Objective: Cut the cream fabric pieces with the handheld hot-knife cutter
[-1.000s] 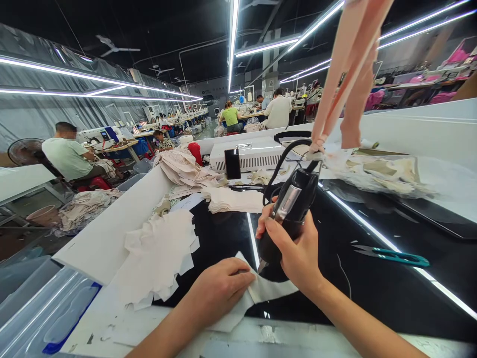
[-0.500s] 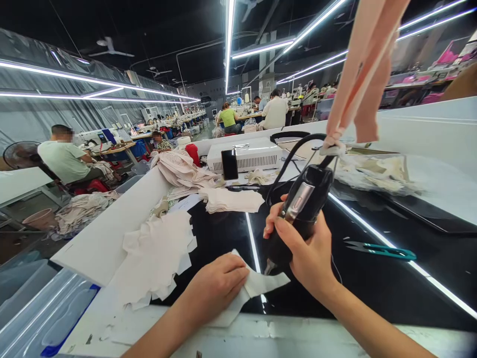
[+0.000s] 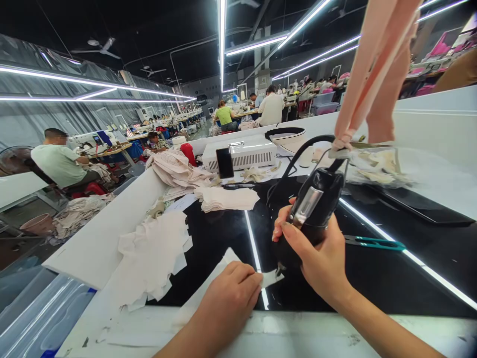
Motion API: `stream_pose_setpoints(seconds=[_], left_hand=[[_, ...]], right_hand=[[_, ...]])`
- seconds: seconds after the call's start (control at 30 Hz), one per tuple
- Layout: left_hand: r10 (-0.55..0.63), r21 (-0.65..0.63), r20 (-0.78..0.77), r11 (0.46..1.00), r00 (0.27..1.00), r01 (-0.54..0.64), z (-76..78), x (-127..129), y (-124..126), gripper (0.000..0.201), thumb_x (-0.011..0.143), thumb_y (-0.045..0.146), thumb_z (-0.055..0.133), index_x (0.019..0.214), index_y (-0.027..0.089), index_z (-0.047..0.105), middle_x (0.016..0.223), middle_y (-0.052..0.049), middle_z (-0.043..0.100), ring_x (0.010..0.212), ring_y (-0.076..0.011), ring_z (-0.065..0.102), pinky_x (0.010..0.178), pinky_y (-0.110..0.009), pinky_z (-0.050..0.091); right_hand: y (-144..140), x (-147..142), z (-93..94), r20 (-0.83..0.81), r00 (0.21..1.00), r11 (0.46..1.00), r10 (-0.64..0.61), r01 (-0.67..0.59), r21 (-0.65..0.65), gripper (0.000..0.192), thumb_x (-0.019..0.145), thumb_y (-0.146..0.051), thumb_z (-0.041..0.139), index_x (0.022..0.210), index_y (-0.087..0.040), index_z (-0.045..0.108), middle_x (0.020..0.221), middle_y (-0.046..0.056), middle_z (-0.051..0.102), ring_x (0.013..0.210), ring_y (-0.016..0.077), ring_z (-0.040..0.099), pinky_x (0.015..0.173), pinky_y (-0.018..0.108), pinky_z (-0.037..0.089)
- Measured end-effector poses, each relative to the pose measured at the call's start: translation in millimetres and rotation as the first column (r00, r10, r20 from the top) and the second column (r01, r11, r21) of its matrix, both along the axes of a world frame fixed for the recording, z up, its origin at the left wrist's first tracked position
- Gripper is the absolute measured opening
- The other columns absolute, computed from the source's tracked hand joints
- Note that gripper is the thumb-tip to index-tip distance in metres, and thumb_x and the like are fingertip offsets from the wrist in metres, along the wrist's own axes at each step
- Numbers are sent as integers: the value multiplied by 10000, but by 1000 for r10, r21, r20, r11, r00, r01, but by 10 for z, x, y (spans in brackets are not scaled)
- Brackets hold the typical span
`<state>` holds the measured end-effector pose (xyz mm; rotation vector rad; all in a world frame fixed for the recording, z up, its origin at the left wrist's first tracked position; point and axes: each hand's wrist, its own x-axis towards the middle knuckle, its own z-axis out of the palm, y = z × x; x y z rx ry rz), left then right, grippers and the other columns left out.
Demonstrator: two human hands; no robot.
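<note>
My left hand [image 3: 233,293] presses a white fabric piece [image 3: 218,271] onto the glossy black work surface [image 3: 208,238], fingers together and gripping the cloth. A narrow end of that piece sticks out to the right of my fingertips. In my right hand [image 3: 320,253] is a black corded handheld tool [image 3: 316,204] with a silver switch plate, held tilted. Its small metal tip [image 3: 279,269] is at the narrow fabric end and appears to touch it. Pink fabric strips [image 3: 372,74] are tied to the tool's top, running upward.
Stacked white fabric pieces [image 3: 152,253] lie at left, with another stack [image 3: 227,198] farther back. Teal thread snips [image 3: 376,242] lie to the right. Behind stand a phone [image 3: 224,163] and a white vented box [image 3: 242,151]. Co-workers sit at distant machines.
My left hand has moved right along the fabric, so less of it sticks out. The right hand with the tool has shifted slightly right and down, its tip now at the fabric end.
</note>
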<state>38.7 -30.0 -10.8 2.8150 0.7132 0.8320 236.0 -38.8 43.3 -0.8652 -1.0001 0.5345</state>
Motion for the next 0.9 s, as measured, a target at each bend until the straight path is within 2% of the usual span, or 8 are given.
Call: stream_pose_setpoints(seconds=[0.37, 0.57, 0.7, 0.9], left_hand=[[-12, 13, 36, 1000, 999, 12, -82, -75, -55, 233, 1112, 104, 475, 1205, 167, 679, 1029, -82, 694, 935, -211, 686, 838, -330, 638], [-3, 13, 35, 1000, 999, 3, -86, -81, -58, 268, 1106, 98, 477, 1244, 192, 686, 1046, -79, 709, 950, -209, 698, 836, -329, 649], [-4, 12, 21, 1000, 1000, 3, -88, -76, -66, 277, 1088, 83, 501, 1255, 194, 692, 1052, -78, 708, 961, -206, 699, 844, -325, 652], [12, 13, 19, 1000, 1000, -12, -105, -76, -63, 295, 1038, 35, 548, 1237, 186, 704, 1049, -83, 685, 953, -219, 682, 825, -331, 641]], right_hand=[[31, -79, 74, -58, 997, 998, 46, -44, 34, 298, 878, -302, 829, 1069, -288, 601, 828, -50, 694, 614, 147, 638, 588, 299, 606], [70, -209, 87, -110, 987, 993, 121, -120, 11, 346, 872, -344, 843, 1080, -292, 570, 808, -44, 685, 621, 165, 647, 551, 303, 586], [83, -245, 76, -90, 990, 994, 112, -113, -2, 327, 874, -343, 830, 1060, -286, 567, 802, -42, 684, 595, 157, 638, 510, 286, 557], [116, -257, 58, -83, 991, 994, 107, -107, -2, 277, 887, -335, 816, 1024, -281, 581, 830, -46, 687, 612, 145, 639, 578, 295, 596]])
